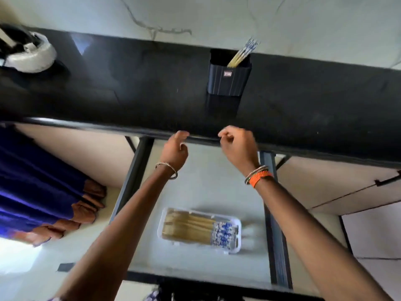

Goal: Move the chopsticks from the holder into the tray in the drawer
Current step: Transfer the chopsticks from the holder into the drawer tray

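A dark ribbed holder (229,78) stands on the black counter (130,88) near the wall, with a few blue-and-white-topped chopsticks (243,53) leaning out of it. Below, the drawer (195,263) is pulled out. Inside lies a clear tray (237,246) with several chopsticks (195,229) side by side, patterned ends to the right. My left hand (175,149) and my right hand (237,144) hover at the counter's front edge above the drawer. Both have loosely curled fingers and hold nothing.
A white and black rounded object (28,53) sits at the counter's far left. Blue cloth with brown folds (43,192) hangs at the left. Cabinet doors with a dark handle (388,180) are at the right. Dark rails (276,235) flank the drawer.
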{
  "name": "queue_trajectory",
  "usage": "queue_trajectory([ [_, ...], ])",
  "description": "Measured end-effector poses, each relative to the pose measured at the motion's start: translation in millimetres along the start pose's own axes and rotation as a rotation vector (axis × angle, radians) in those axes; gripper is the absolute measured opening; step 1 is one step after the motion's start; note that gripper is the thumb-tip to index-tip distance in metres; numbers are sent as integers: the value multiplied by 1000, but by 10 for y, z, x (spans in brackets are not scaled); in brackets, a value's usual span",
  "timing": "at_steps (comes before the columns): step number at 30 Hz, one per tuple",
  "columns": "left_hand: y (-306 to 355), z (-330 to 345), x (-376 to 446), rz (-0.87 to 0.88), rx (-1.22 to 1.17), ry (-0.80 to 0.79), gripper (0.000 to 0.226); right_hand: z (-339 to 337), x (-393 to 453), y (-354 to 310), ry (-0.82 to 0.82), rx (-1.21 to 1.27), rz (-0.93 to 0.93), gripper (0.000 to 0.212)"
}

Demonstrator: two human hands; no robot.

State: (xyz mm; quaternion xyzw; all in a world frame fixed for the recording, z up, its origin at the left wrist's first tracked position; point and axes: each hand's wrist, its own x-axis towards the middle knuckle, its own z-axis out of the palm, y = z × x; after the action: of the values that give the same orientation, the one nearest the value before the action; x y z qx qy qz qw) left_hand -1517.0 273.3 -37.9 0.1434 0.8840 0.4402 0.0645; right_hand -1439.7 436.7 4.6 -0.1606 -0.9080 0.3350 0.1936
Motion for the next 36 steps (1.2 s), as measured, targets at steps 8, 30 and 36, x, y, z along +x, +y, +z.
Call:
queue_trajectory([
  [8, 1036, -47, 1587, 319, 68, -98, 40, -403, 2045, 151, 271, 328, 329, 26],
  [30, 764, 189, 2516, 387, 374, -280, 54, -67, 3463, 721, 218, 245, 272, 35],
  [36, 1051, 68, 2337, 382, 399, -215, 61, -541, 3261, 439, 395, 446, 213, 28],
])
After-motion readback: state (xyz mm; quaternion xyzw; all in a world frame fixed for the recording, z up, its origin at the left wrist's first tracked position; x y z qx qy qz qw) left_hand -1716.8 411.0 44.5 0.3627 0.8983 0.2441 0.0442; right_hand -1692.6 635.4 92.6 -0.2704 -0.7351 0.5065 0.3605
